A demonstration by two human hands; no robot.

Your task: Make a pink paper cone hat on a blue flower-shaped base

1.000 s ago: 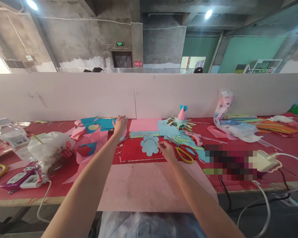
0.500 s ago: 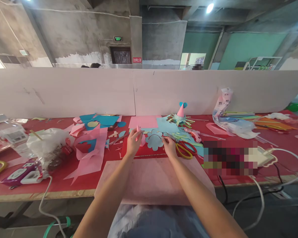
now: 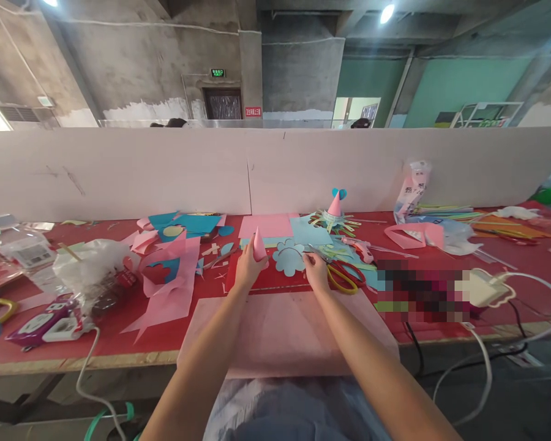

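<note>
Pink paper cone (image 3: 259, 245) held tip-up over the red sheet (image 3: 275, 280), beside the blue cloud cutout (image 3: 288, 258).
Left hand (image 3: 247, 269) closes its fingers round the base, probably to spare the rolled shape; right hand (image 3: 316, 274) pinches the cutout's edge, steadying it on the surface (image 3: 119, 340).

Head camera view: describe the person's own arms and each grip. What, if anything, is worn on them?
The left grip and right grip are bare hands: no gloves, rings, watch or bracelet show. The left forearm and right forearm are bare, with no sleeves in view. Pale blue-grey clothing shows between them at the bottom edge.
</note>
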